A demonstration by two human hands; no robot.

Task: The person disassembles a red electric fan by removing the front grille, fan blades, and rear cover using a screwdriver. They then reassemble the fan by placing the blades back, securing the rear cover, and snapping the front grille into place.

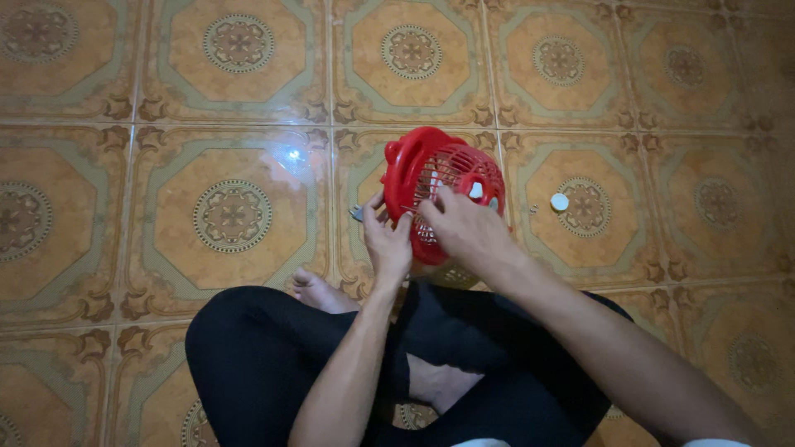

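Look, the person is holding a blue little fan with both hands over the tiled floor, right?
Not quite: the fan is red, not blue. The head view shows its red grille and rim. The rest holds: the left hand and the right hand both grip it over the patterned tiled floor.

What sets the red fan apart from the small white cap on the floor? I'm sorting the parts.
The red fan is large, grilled and gripped by both hands; the white cap is tiny, plain and round. The fan is held upright; the cap lies untouched on the tiled floor.
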